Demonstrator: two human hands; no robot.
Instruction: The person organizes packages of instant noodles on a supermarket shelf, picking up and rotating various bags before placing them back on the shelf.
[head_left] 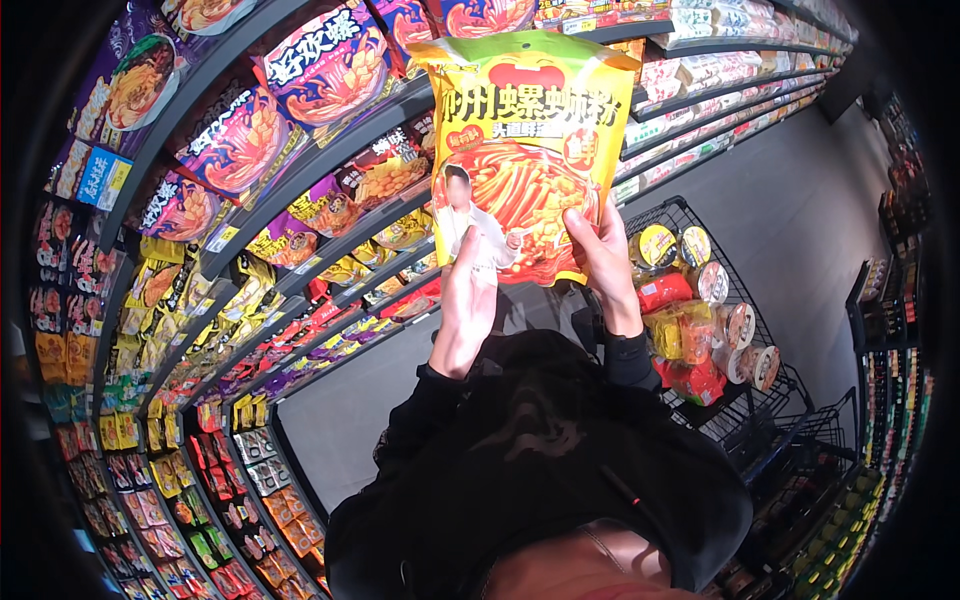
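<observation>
Between my two hands, a large yellow bag of instant rice noodles (pixel 530 190) is held upright, its printed front toward me. A bowl of reddish noodles is pictured on it, and its top edge is green. My left hand (pixel 468 300) grips the lower left part of the bag, thumb on the front. On the lower right side my right hand (pixel 606 262) holds it the same way. The fingers behind the bag are hidden. Beyond the bag, shelves of purple noodle bags (pixel 325 65) rise close to its left side.
To my right stands a black wire shopping cart (pixel 775 335) with several round noodle tubs (pixel 740 325) and red and yellow packets (pixel 680 330) in it. Curved shelves of packets line the left side. More shelves (pixel 880 400) run along the right, across a grey floor (pixel 770 190).
</observation>
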